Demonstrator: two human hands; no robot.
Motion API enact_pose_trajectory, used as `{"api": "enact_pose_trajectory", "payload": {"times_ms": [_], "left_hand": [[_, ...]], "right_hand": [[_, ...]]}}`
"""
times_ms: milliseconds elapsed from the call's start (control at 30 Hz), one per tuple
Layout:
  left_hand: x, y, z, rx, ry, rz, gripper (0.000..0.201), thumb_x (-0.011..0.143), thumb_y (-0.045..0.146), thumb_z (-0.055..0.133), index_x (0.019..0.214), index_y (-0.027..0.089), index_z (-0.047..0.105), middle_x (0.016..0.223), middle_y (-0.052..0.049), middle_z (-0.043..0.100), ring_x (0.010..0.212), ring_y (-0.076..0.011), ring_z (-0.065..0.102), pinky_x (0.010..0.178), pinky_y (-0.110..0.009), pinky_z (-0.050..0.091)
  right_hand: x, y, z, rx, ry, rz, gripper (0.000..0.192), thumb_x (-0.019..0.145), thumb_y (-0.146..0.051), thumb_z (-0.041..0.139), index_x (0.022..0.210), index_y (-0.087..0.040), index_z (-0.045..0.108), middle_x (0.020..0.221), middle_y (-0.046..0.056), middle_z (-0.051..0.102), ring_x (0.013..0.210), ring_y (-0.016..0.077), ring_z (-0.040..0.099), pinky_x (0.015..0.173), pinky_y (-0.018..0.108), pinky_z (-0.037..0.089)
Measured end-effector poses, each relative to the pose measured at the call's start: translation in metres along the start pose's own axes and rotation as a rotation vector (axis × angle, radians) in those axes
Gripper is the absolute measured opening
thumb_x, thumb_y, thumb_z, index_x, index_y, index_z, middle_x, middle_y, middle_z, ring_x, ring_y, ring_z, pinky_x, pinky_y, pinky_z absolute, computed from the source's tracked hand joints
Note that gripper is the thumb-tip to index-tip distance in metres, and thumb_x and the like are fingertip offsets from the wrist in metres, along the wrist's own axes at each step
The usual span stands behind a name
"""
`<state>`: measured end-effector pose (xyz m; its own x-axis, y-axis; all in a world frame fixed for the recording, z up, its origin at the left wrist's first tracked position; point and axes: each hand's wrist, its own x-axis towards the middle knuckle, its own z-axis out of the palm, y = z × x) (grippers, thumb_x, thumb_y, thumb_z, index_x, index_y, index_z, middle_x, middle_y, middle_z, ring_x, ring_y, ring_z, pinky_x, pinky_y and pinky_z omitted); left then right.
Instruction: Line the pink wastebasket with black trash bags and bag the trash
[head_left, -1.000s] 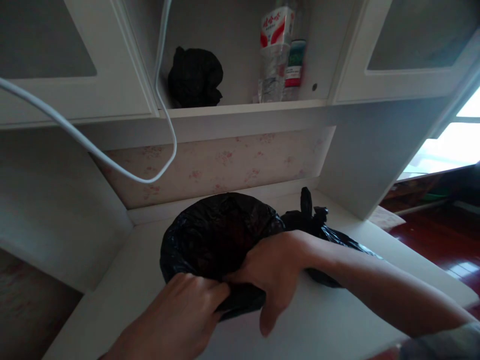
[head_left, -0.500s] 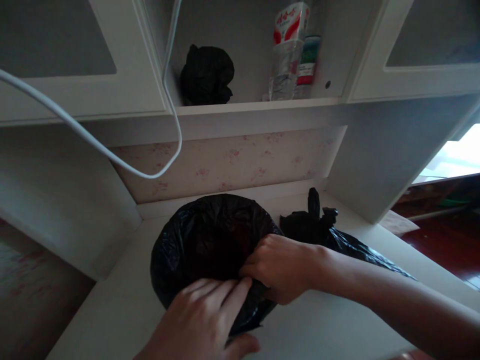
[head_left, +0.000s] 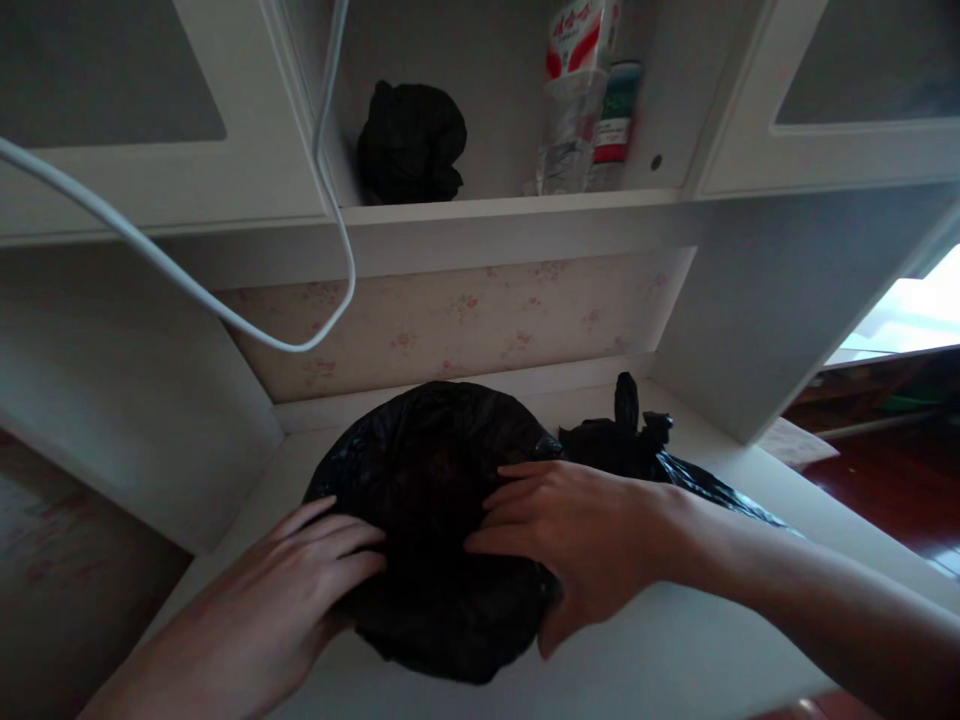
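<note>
A round bundle wrapped in a black plastic bag (head_left: 435, 470) lies on the white desk top (head_left: 660, 660). My left hand (head_left: 292, 590) rests flat on its left side with the fingers spread. My right hand (head_left: 577, 530) lies flat on its right side, fingers stretched across the top and thumb down the front. Both hands press on the bag rather than grip it. A second black bag (head_left: 637, 450), tied in a knot, lies just behind my right wrist.
A white cable (head_left: 225, 315) hangs in a loop in front of the flowered back panel. On the shelf above sit a dark crumpled bundle (head_left: 411, 142) and two plastic bottles (head_left: 574, 100). White cabinet doors flank the shelf. Red wooden floor shows at the right.
Both hands let go of the front edge of the black bag and spread flat on its sides. The bundle now looks closed over, with its dark opening no longer showing.
</note>
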<state>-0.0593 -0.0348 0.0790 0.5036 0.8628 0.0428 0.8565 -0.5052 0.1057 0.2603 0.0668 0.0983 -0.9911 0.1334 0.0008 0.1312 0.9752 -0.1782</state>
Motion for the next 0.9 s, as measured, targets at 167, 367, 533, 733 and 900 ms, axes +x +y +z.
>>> {"api": "enact_pose_trajectory", "payload": {"times_ms": [167,367,533,733,900], "left_hand": [[0.015,0.054,0.01,-0.027,-0.062,0.108,0.076,0.079,0.05,0.09,0.148,0.034,0.062,0.141,-0.004,0.074,0.125,-0.0349,0.072,0.109,-0.05,0.058],[0.043,0.088,0.024,-0.009,-0.161,-0.072,0.029,0.096,0.009,0.062,0.117,0.025,0.075,0.1,-0.003,0.083,0.086,-0.0299,0.081,0.071,-0.038,0.063],[0.036,0.058,0.012,-0.064,-0.199,-0.012,0.032,0.09,0.0,0.056,0.092,0.025,0.076,0.092,0.001,0.081,0.086,-0.0236,0.079,0.073,-0.031,0.056],[-0.002,0.012,0.006,0.042,0.015,-0.011,0.065,0.084,-0.006,0.05,0.127,0.037,0.074,0.135,0.002,0.075,0.128,-0.0237,0.068,0.115,-0.043,0.049],[-0.009,0.045,0.017,0.133,0.127,0.111,0.085,0.079,0.047,0.088,0.155,0.032,0.054,0.148,-0.004,0.069,0.128,-0.0363,0.069,0.108,-0.049,0.059]], "right_hand": [[0.011,-0.003,0.012,-0.108,-0.149,0.139,0.032,0.095,-0.044,0.069,0.111,-0.016,0.074,0.095,0.011,0.082,0.087,0.0291,0.079,0.07,0.037,0.05],[0.011,-0.003,0.012,-0.198,-0.187,0.192,0.023,0.096,-0.037,0.067,0.093,-0.017,0.077,0.087,0.011,0.082,0.082,0.0296,0.079,0.058,0.035,0.037],[0.004,-0.008,0.013,-0.156,-0.185,0.194,0.029,0.099,-0.042,0.066,0.097,-0.016,0.078,0.088,0.012,0.082,0.081,0.03,0.079,0.06,0.035,0.042],[-0.005,-0.017,-0.003,0.128,0.011,-0.029,0.061,0.093,-0.046,0.077,0.142,-0.013,0.064,0.137,0.013,0.074,0.128,0.0282,0.067,0.108,0.038,0.051],[-0.004,-0.007,-0.005,0.072,0.023,-0.021,0.081,0.086,-0.043,0.083,0.156,-0.015,0.053,0.16,0.014,0.057,0.154,0.0359,0.043,0.132,0.059,0.019]]}}
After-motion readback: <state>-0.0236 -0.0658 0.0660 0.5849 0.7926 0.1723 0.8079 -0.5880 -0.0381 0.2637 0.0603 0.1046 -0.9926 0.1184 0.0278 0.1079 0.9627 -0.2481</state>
